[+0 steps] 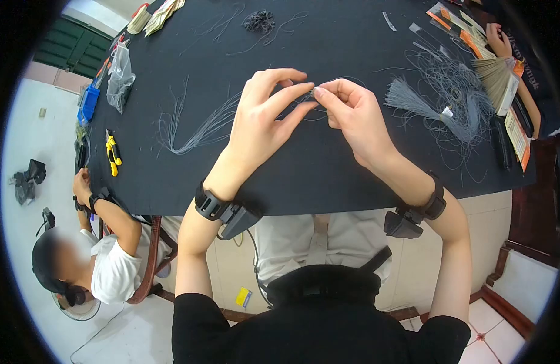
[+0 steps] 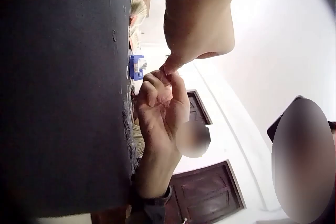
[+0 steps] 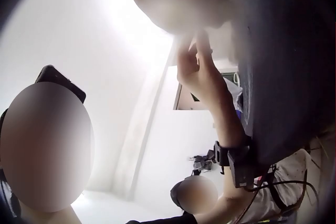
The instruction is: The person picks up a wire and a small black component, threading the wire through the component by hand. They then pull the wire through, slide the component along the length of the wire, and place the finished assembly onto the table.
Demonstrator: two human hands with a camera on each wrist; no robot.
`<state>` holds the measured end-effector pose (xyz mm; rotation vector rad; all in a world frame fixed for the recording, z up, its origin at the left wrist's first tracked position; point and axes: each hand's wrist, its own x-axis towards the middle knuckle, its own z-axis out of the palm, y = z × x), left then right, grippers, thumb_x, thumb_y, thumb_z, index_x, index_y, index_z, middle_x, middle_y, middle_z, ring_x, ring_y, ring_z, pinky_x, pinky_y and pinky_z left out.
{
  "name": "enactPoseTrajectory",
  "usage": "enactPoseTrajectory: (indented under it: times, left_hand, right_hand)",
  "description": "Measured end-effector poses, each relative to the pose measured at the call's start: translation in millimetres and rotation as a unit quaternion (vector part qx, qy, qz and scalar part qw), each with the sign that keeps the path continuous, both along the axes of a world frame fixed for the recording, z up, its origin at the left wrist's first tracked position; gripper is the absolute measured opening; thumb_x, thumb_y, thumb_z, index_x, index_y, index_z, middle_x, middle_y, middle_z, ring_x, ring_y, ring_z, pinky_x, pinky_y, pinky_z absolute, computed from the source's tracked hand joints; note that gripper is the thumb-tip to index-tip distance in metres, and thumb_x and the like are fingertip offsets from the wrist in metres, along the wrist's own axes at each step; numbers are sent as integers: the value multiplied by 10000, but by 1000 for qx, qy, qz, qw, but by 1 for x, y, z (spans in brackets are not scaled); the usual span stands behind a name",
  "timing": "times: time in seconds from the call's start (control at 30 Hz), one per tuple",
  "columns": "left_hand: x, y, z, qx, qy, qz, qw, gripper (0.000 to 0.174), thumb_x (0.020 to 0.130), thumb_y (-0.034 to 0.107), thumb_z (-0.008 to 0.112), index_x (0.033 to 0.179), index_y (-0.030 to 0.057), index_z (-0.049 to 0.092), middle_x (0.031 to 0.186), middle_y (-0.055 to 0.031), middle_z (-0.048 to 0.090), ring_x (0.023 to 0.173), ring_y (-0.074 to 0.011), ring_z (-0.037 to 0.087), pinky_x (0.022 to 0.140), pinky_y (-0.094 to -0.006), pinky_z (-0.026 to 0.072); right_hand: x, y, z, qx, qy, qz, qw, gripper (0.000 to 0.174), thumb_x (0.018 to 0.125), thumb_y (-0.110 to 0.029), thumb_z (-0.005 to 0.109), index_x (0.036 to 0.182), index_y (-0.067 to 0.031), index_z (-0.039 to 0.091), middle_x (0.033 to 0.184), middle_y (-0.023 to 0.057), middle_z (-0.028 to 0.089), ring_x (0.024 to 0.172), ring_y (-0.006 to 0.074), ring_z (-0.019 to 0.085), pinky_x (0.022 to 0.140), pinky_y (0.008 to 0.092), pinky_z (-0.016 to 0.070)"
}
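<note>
Both hands meet fingertip to fingertip above the black table [image 1: 280, 173]. My right hand [image 1: 362, 121] pinches a thin grey strand between thumb and index finger. Right against it, my left hand [image 1: 258, 109] holds the same fine strand at its fingertips, its other fingers bent loosely. A thin loop of strand [image 1: 337, 78] curves behind the right fingers. Beside the left hand, a loose bundle of grey strands [image 1: 201, 134] trails over the cloth and passes behind that hand. The pinched spot is very small, partly hidden by fingers in both wrist views.
A large tangled bundle of grey strands [image 1: 456, 115] lies at right, near card-backed packs [image 1: 498, 76]. Yellow-handled pliers [image 1: 113, 155], a plastic bag [image 1: 120, 76] and a blue bin [image 1: 88, 103] are at left. A dark tangle [image 1: 259, 22] lies at the back. Another person [image 1: 116, 267] sits at left.
</note>
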<state>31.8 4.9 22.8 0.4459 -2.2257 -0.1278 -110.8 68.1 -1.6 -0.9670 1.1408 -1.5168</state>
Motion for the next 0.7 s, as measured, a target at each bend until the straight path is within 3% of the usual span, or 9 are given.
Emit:
enactPoseTrajectory:
  times: [0.23,0.53,0.7]
  left_hand:
    - [3,-4,-6,46,-3,-19,999,127,650,11,690,773,23,659,783,-64,618,717,-185,582,619,-267,460]
    - [4,-5,-5,104,-12,-28,994,86,656,-9,661,733,19,633,768,-62,616,708,-180,584,626,-264,456]
    - [4,-6,-8,214,13,-53,975,63,685,-9,643,746,-8,627,775,-64,614,739,-138,583,650,-245,462]
  right_hand:
    - [-2,-1,0,-8,61,13,998,171,831,-136,568,828,28,615,671,2,561,583,31,465,493,181,365]
    - [-5,-6,-9,-24,164,12,986,189,813,-139,565,816,47,602,701,48,605,629,64,530,557,223,428]
    - [-5,-6,-8,-27,177,-9,984,183,804,-140,564,811,40,597,683,52,599,613,63,526,552,224,427]
